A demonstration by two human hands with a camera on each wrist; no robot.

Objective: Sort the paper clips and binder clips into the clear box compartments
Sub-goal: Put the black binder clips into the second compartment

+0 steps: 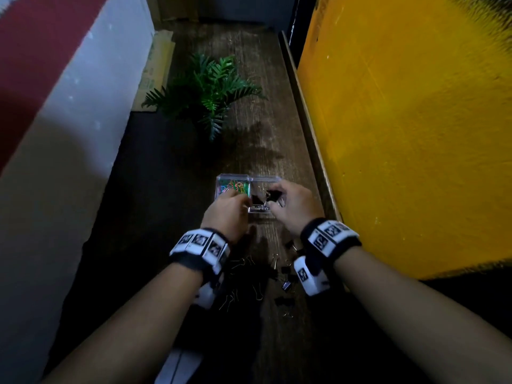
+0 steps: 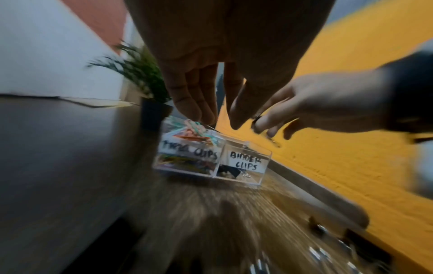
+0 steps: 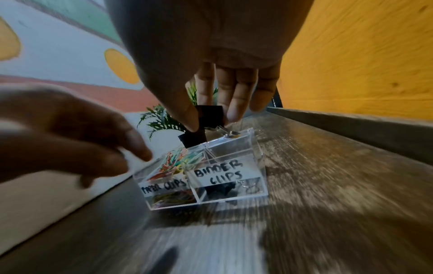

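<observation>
A clear two-compartment box (image 1: pixel 260 209) stands on the wooden table. Its left compartment, labelled PAPER CLIPS (image 2: pixel 187 151), holds coloured paper clips (image 3: pixel 174 163). The right one, labelled BINDER CLIPS (image 3: pixel 220 173), holds black binder clips (image 2: pixel 228 170). My right hand (image 3: pixel 212 123) pinches a black binder clip (image 3: pixel 211 114) between thumb and fingers, just above the right compartment. Over the paper clip side hovers my left hand (image 2: pixel 220 122), its fingers (image 2: pixel 201 109) and thumb apart and nothing visible between them. Loose binder clips (image 1: pixel 285 273) and paper clips (image 1: pixel 257 291) lie on the table near my wrists.
A potted green plant (image 1: pixel 206 92) stands behind the box. A yellow wall (image 1: pixel 415 134) with a wooden ledge (image 1: pixel 302 112) runs close along the right. A white and red wall (image 1: pixel 69 92) borders the left. Folded cardboard (image 1: pixel 155 70) leans at the far left.
</observation>
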